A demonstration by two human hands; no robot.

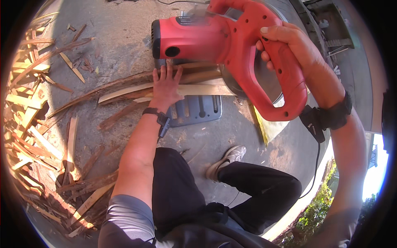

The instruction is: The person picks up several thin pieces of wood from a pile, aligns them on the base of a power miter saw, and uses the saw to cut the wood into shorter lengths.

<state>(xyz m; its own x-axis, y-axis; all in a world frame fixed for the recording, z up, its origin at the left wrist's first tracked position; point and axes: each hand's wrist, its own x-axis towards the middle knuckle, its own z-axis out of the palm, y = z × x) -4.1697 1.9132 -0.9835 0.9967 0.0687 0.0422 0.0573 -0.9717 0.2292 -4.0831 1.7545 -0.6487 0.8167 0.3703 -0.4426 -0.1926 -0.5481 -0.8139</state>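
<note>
My right hand (289, 43) is wrapped round the D-shaped handle of a red chop saw (194, 39). The saw's round guard and blade show only partly behind the handle. Left of the blade, my left hand (166, 86) lies with fingers spread on a bundle of wood strips (202, 89). These strips, some pale and some with brown bark, run from the left under my palm toward the blade. Beneath them is the saw's grey metal base plate (196, 111). The cut line itself is hidden by the saw body.
A large heap of split wood pieces (33, 136) covers the left side. Loose sticks (72, 68) lie on the concrete floor (120, 37). Right of the base is a pale yellow-edged sheet or sack (269, 124). My shoe (227, 161) is just below the base. A cord hangs from my right wrist strap (331, 115).
</note>
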